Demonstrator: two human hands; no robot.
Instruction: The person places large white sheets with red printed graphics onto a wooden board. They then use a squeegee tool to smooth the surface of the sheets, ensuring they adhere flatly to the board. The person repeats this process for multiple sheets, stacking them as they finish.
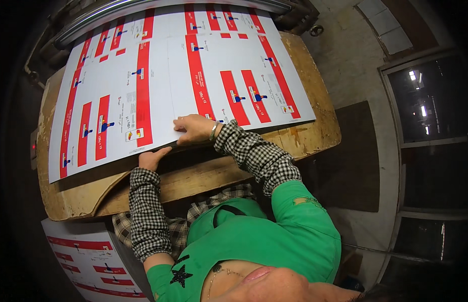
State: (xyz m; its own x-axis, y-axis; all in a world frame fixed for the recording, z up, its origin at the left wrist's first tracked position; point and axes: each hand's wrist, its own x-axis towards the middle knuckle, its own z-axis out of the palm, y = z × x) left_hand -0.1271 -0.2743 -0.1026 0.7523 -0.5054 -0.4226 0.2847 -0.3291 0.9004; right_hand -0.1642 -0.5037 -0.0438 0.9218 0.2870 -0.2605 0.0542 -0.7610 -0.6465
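A large white printed sheet (168,95) with red bars and small blue figures lies across a worn wooden table. Its far end reaches a metal roller, and its near edge stands slightly off the wood, with a dark gap below. My left hand (153,158) grips that near edge, thumb along the rim and the other fingers hidden beneath. Just to its right, my right hand (196,129) is closed at the same edge with bent fingers over the surface; part of its grip is hidden. Checked sleeve covers reach both wrists, and a bracelet (213,131) circles the right one.
The wooden table (314,100) has rounded corners and a curved cut at its near side. Beyond it runs the machine's metal roller (123,16), with a small handwheel (317,30) at right. Another printed stack (93,259) stands low at left. Dark window panes (427,100) line the right.
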